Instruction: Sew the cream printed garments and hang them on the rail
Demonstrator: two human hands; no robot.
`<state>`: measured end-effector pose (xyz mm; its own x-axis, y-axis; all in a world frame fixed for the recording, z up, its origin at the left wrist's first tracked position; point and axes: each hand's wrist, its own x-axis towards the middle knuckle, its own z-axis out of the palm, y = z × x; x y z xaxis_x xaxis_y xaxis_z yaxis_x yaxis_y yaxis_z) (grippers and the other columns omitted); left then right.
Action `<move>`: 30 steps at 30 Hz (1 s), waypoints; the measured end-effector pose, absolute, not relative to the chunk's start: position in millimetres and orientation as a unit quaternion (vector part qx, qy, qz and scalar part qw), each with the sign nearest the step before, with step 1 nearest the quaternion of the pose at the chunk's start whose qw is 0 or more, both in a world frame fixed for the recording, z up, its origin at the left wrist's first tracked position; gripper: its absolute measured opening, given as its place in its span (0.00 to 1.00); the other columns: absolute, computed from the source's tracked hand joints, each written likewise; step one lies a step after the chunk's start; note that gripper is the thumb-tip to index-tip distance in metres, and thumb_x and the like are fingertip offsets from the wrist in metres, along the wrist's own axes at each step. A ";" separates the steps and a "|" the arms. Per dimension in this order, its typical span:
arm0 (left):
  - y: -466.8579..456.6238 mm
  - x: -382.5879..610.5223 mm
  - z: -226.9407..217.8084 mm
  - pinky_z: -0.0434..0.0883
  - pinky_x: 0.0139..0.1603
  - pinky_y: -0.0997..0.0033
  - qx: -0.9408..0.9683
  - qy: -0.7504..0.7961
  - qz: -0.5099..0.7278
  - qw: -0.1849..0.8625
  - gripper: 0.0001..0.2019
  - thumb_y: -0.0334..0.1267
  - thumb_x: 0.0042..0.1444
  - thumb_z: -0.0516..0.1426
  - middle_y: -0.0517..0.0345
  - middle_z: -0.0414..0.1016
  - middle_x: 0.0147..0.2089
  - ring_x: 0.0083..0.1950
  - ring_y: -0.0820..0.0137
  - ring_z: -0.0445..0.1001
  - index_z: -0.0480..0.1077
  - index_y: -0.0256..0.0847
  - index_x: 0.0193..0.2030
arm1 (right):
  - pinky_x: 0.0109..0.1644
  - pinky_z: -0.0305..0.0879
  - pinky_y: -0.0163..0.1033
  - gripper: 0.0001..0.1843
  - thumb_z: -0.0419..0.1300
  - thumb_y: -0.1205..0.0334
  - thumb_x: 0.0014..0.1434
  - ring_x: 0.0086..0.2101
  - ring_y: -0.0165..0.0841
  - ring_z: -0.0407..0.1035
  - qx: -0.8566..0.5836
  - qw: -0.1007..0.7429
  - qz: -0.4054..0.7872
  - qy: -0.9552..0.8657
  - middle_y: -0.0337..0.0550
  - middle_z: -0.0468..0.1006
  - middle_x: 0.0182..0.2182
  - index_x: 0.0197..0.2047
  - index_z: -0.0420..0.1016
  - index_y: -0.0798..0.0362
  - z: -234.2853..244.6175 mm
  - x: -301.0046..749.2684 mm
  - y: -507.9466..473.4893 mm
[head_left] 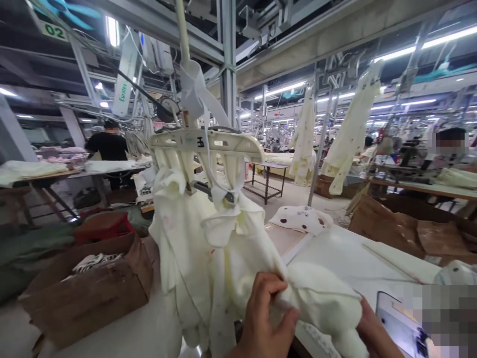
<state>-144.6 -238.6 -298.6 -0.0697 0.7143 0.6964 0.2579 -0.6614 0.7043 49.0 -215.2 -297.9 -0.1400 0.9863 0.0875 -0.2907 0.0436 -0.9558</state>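
Observation:
A cream-coloured garment [190, 238] hangs from a pale plastic overhead hanger [231, 144] with clips, in front of me. My left hand [266, 313] is at the lower right part of the garment, its fingers curled and the cloth between fingertips and thumb. Farther right, my right hand [372, 323] grips the far end of the same piece, which is drawn out sideways over the table. The right fingers are mostly hidden behind the fabric. A pale strap [206, 144] loops down from the top of the hanger.
On the right is a white table [335, 248] with a spotted cloth [300, 219] and a phone [400, 323]. A cardboard box [89, 293] stands at left, with a red stool [102, 226] behind it. Garments [354, 124] hang farther back. A person in black [108, 149] stands at left.

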 end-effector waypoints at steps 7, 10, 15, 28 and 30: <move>-246.1 -151.8 -306.4 0.65 0.40 0.75 0.543 0.329 0.703 0.322 0.03 0.34 0.58 0.55 0.57 0.65 0.35 0.38 0.73 0.66 0.64 0.39 0.38 | 0.48 0.65 0.43 0.48 0.69 0.50 0.38 0.49 0.43 0.66 -0.374 0.508 0.487 -0.604 0.51 0.66 0.55 0.61 0.55 0.47 -294.6 6.7 -202.9; -246.4 -153.0 -302.5 0.66 0.42 0.72 0.525 0.310 0.693 0.385 0.09 0.38 0.56 0.57 0.56 0.67 0.38 0.41 0.70 0.68 0.63 0.40 0.42 | 0.52 0.63 0.47 0.48 0.68 0.48 0.39 0.48 0.44 0.67 -0.333 0.459 0.516 -0.642 0.50 0.67 0.54 0.62 0.55 0.48 -291.9 -5.1 -206.4; -252.5 -156.2 -312.8 0.63 0.53 0.63 0.585 0.354 0.664 0.304 0.19 0.36 0.52 0.59 0.54 0.63 0.51 0.54 0.63 0.63 0.61 0.46 0.49 | 0.43 0.67 0.43 0.48 0.65 0.53 0.44 0.36 0.38 0.71 -0.341 0.421 0.505 -0.672 0.42 0.75 0.37 0.64 0.49 0.52 -288.6 0.4 -210.5; -263.5 -160.2 -288.2 0.64 0.50 0.62 0.754 0.451 0.442 0.179 0.29 0.25 0.41 0.58 0.53 0.62 0.47 0.50 0.62 0.63 0.57 0.44 0.51 | 0.29 0.58 0.33 0.07 0.59 0.63 0.49 0.27 0.29 0.61 -0.394 0.482 0.316 -0.716 0.35 0.63 0.28 0.30 0.62 0.49 -282.1 1.1 -240.1; -260.2 -161.8 -284.3 0.65 0.46 0.67 0.748 0.439 0.449 0.214 0.25 0.24 0.41 0.58 0.55 0.62 0.45 0.47 0.65 0.65 0.59 0.43 0.47 | 0.35 0.62 0.34 0.10 0.60 0.62 0.49 0.34 0.32 0.65 -0.343 0.437 0.407 -0.725 0.38 0.66 0.34 0.34 0.62 0.50 -275.1 11.0 -247.8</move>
<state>-161.8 -260.2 -284.3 0.2102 0.8496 0.4836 0.4649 -0.5221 0.7151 11.0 -247.8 -275.1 -0.3830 0.8533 0.3537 0.1425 0.4329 -0.8901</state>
